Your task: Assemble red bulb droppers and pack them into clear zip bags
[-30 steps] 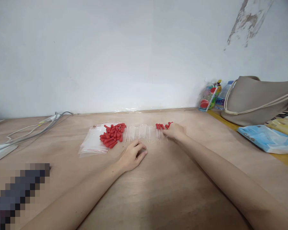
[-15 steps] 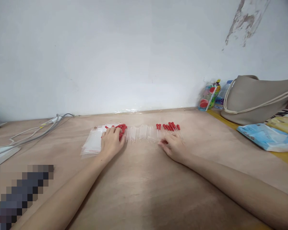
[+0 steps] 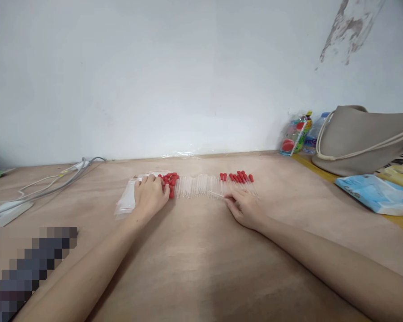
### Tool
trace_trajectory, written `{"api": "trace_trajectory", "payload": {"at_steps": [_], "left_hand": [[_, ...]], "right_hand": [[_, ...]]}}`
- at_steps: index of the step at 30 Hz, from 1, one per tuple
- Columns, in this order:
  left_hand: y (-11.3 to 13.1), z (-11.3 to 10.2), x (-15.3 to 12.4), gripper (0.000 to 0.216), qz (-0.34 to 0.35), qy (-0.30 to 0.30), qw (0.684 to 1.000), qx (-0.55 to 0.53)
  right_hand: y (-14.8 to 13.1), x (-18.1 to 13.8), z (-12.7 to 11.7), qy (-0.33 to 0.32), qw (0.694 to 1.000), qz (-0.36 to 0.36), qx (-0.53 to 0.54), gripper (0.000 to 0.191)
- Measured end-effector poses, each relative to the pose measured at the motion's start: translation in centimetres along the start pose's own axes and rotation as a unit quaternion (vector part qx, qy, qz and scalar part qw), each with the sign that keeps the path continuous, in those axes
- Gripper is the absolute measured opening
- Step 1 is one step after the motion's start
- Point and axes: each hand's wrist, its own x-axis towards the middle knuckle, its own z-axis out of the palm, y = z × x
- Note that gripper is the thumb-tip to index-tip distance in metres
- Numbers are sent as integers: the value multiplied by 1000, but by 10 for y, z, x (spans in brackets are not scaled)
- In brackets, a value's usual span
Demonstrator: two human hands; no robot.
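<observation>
A pile of small red rubber caps [image 3: 170, 180] lies on clear plastic bags [image 3: 126, 201] on the wooden table [image 3: 201, 268]. My left hand [image 3: 149, 197] rests over that pile with its fingers curled down into the caps. To the right runs a row of clear glass tubes [image 3: 196, 186], and beyond it several tubes with red caps fitted [image 3: 239, 177]. My right hand [image 3: 243, 208] sits at the row's right end, pinching one clear tube [image 3: 215, 194] by its tip.
Grey cables [image 3: 50, 185] and a white adapter lie at the far left. At the right stand a beige bag [image 3: 362, 138], drink bottles [image 3: 297, 133], and a blue packet [image 3: 372, 193] on a yellow strip. A white wall closes the back.
My left hand went from the bare table onto the red cap pile. My right hand drew back from the capped tubes and now pinches one clear tube, pulled slightly out of the row.
</observation>
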Motion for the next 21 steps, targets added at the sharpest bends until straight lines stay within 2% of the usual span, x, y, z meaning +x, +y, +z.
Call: {"api": "trace_trajectory", "payload": {"at_steps": [3,6,8,10,13,15,18,21], "left_hand": [[21,-9,-8,17,37,5,995,-92],[45,-10,-25,12,137,-49,964,-222],[56,-7,-38,9,166,-98,941,-278],[62,-2,-46,8,160,-124,931,-305],[65,4,-52,19,150,-118,927,-324],[67,6,-52,25,168,-115,919,-337],[69,10,-51,20,201,-126,905,-352],[70,13,-49,17,207,-109,901,-366]], "right_hand": [[2,2,0,9,999,27,45,12],[6,2,2,11,995,54,77,12],[8,2,2,16,995,63,81,17],[7,2,2,27,996,48,72,25],[3,2,-1,15,998,17,54,27],[0,3,-3,-6,999,15,50,25],[-1,3,-3,-18,999,-3,42,20],[2,2,-1,-10,999,-29,31,19]]}}
